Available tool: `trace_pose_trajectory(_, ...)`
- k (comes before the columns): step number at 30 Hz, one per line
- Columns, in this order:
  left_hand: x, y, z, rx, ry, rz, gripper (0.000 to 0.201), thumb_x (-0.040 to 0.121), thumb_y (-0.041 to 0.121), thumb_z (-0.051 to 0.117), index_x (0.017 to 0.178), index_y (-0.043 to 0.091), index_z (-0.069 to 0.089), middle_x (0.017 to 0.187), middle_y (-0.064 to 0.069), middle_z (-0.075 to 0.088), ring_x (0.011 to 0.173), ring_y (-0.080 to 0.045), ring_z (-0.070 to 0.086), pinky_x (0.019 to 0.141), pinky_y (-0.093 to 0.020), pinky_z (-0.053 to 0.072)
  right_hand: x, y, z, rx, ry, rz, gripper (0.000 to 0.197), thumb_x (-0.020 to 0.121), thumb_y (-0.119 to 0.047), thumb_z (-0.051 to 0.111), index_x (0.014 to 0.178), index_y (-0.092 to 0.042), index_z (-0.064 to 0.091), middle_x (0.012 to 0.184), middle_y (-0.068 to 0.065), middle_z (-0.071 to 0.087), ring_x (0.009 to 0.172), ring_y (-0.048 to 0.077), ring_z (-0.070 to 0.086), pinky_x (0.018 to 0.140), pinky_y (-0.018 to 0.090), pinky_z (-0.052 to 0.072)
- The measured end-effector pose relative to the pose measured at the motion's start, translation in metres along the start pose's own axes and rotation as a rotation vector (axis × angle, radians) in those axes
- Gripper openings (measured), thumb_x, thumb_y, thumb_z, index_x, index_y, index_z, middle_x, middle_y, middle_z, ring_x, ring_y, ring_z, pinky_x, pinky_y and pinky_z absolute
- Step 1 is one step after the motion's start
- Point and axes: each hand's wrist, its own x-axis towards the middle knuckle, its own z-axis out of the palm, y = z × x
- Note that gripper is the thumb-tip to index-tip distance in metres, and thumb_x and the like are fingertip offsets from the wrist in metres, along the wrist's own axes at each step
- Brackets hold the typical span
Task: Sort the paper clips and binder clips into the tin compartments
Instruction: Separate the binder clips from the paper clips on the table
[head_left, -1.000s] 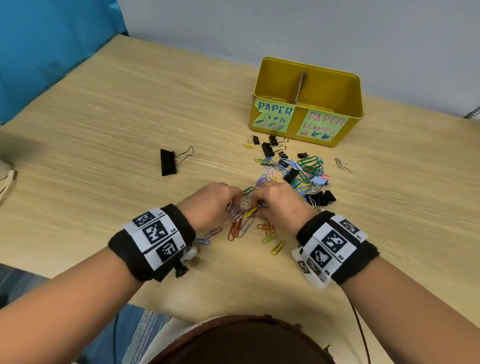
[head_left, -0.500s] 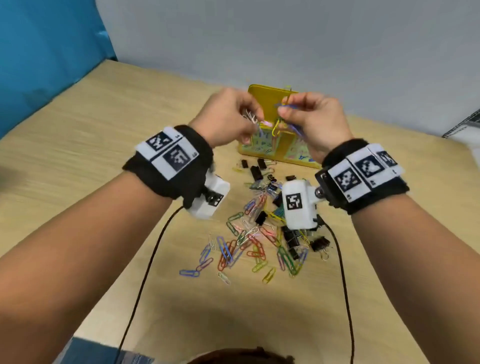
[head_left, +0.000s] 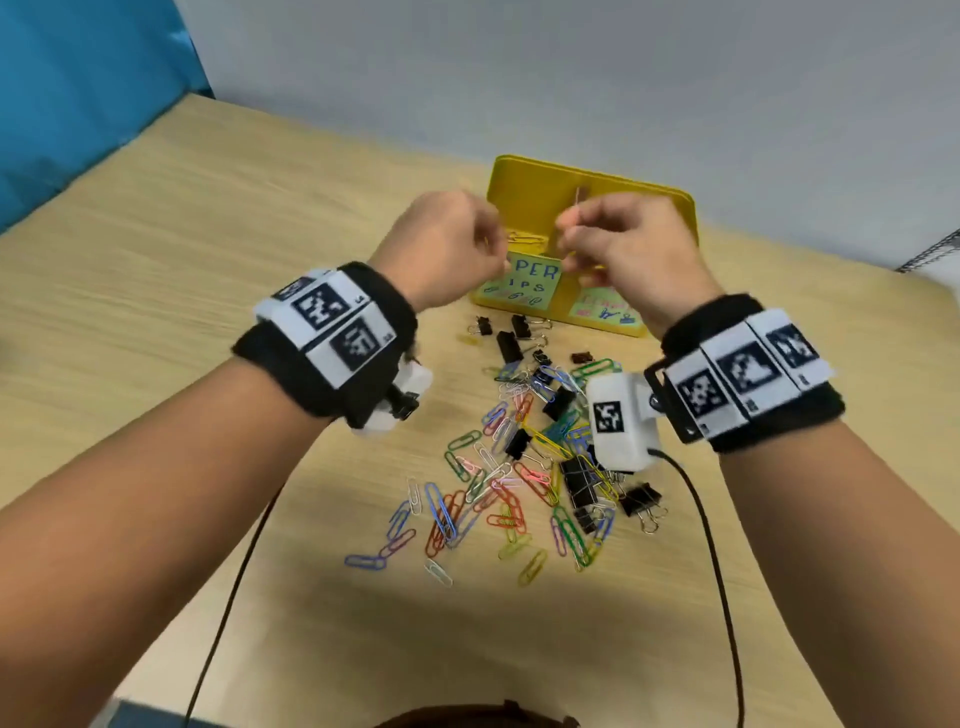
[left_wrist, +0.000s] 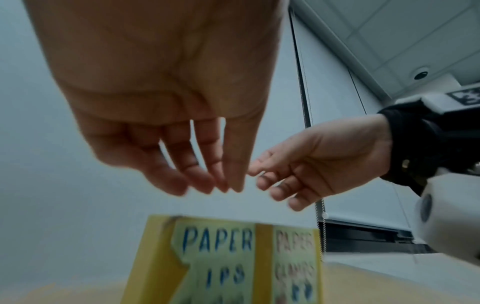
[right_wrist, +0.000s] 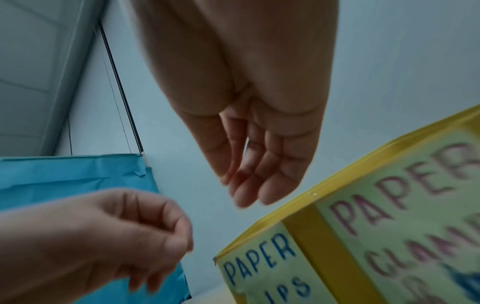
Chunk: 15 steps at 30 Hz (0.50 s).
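Note:
The yellow tin (head_left: 670, 208) stands at the back of the table, labelled for paper clips on the left and paper clamps on the right. A few paper clips (head_left: 524, 238) lie in its left compartment. My left hand (head_left: 447, 244) and right hand (head_left: 623, 244) hover side by side over the tin's front. In the left wrist view my left hand (left_wrist: 207, 185) has loose, straight fingers holding nothing. In the right wrist view my right hand (right_wrist: 246, 185) is equally relaxed and empty. Coloured paper clips (head_left: 498, 483) and black binder clips (head_left: 582, 483) lie mixed in front of the tin.
A blue cloth (head_left: 78, 78) hangs at the left, beyond the table's edge. Two thin cables (head_left: 228, 571) trail from my wrists across the near tabletop. A grey wall rises just behind the tin. A wire rack corner (head_left: 935, 249) shows at far right.
Both hands picked up a bunch of paper clips from the pile and raised it to the tin. The clips have left my fingers, and both hands are now empty above the left compartment.

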Motion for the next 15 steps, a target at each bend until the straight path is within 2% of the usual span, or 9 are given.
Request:
trace_pose_trajectory(2, -0.016, -0.009, 0.013, -0.044, -0.206, 0.008, 0.011, 0.081, 0.013, 0.064, 0.089, 0.018, 0.069, 0.082, 0.001, 0.066, 0.081, -0.017, 0.059, 0.075, -0.027, 0.048, -0.025, 0.012, -0.006, -0.123, -0.196, 0.067, 0.024, 0.088, -0.004, 0.055, 0.072, -0.021, 0.060, 0.069, -0.001, 0.061, 0.059, 0.012, 0.056, 0.053, 0.024, 0.046)
trace_pose_trajectory(3, -0.022, -0.013, 0.023, -0.013, -0.329, 0.021, 0.020, 0.083, 0.012, 0.061, 0.102, 0.018, 0.067, 0.101, -0.003, 0.069, 0.093, -0.019, 0.061, 0.083, -0.029, 0.049, -0.034, 0.021, -0.006, -0.250, -0.296, 0.107, 0.024, 0.088, -0.005, 0.055, 0.071, -0.021, 0.061, 0.066, -0.001, 0.060, 0.057, 0.011, 0.055, 0.051, 0.022, 0.045)
trace_pose_trajectory(4, -0.026, -0.015, 0.034, 0.059, -0.447, 0.048, 0.034, 0.086, 0.014, 0.058, 0.120, 0.018, 0.059, 0.124, -0.006, 0.061, 0.110, -0.019, 0.057, 0.096, -0.031, 0.045, -0.041, 0.028, -0.004, -0.390, -0.386, 0.139, 0.023, 0.088, -0.007, 0.055, 0.071, -0.020, 0.063, 0.064, -0.003, 0.059, 0.056, 0.010, 0.054, 0.051, 0.022, 0.042)
trace_pose_trajectory(6, -0.035, -0.017, 0.056, 0.249, -0.654, 0.118, 0.062, 0.090, 0.026, 0.053, 0.145, 0.020, 0.024, 0.156, -0.005, 0.022, 0.140, -0.022, 0.028, 0.116, -0.036, 0.026, -0.049, 0.038, 0.005, -0.626, -0.508, 0.186, 0.019, 0.090, -0.010, 0.052, 0.087, -0.015, 0.069, 0.069, -0.004, 0.060, 0.062, 0.013, 0.054, 0.055, 0.021, 0.040)
trace_pose_trajectory(7, -0.038, -0.017, 0.064, 0.333, -0.726, 0.149, 0.072, 0.091, 0.034, 0.050, 0.148, 0.020, 0.008, 0.159, -0.004, 0.002, 0.146, -0.025, 0.010, 0.119, -0.041, 0.018, -0.051, 0.041, 0.010, -0.701, -0.532, 0.202, 0.023, 0.091, -0.009, 0.049, 0.102, -0.013, 0.069, 0.080, 0.000, 0.061, 0.072, 0.016, 0.056, 0.059, 0.021, 0.040)
trace_pose_trajectory(9, -0.047, -0.022, 0.071, 0.446, -0.829, 0.156, 0.081, 0.090, 0.046, 0.045, 0.147, 0.022, -0.006, 0.156, -0.002, -0.020, 0.146, -0.028, -0.009, 0.119, -0.050, 0.013, -0.053, 0.045, 0.015, -0.748, -0.512, 0.240, 0.037, 0.090, -0.004, 0.042, 0.121, -0.012, 0.060, 0.109, 0.011, 0.063, 0.093, 0.023, 0.057, 0.073, 0.023, 0.044)
trace_pose_trajectory(10, -0.053, -0.024, 0.071, 0.470, -0.861, 0.142, 0.082, 0.089, 0.050, 0.044, 0.147, 0.023, -0.008, 0.154, -0.001, -0.026, 0.145, -0.027, -0.013, 0.118, -0.053, 0.014, -0.054, 0.046, 0.014, -0.749, -0.476, 0.248, 0.041, 0.090, -0.002, 0.040, 0.126, -0.013, 0.056, 0.122, 0.014, 0.060, 0.101, 0.025, 0.057, 0.080, 0.026, 0.045)
trace_pose_trajectory(12, -0.069, -0.028, 0.065, 0.485, -0.892, 0.113, 0.081, 0.089, 0.051, 0.042, 0.147, 0.024, -0.006, 0.152, 0.000, -0.031, 0.144, -0.027, -0.017, 0.117, -0.057, 0.014, -0.055, 0.047, 0.010, -0.741, -0.389, 0.244, 0.045, 0.089, -0.001, 0.037, 0.130, -0.013, 0.052, 0.133, 0.015, 0.054, 0.114, 0.028, 0.055, 0.089, 0.029, 0.044)
trace_pose_trajectory(15, -0.090, -0.028, 0.057, 0.471, -0.891, 0.109, 0.075, 0.090, 0.050, 0.041, 0.148, 0.021, 0.004, 0.152, 0.002, -0.033, 0.144, -0.027, -0.020, 0.116, -0.059, 0.012, -0.058, 0.047, 0.014, -0.730, -0.360, 0.227, 0.045, 0.088, 0.001, 0.037, 0.128, -0.013, 0.052, 0.132, 0.015, 0.054, 0.117, 0.029, 0.052, 0.084, 0.026, 0.041)
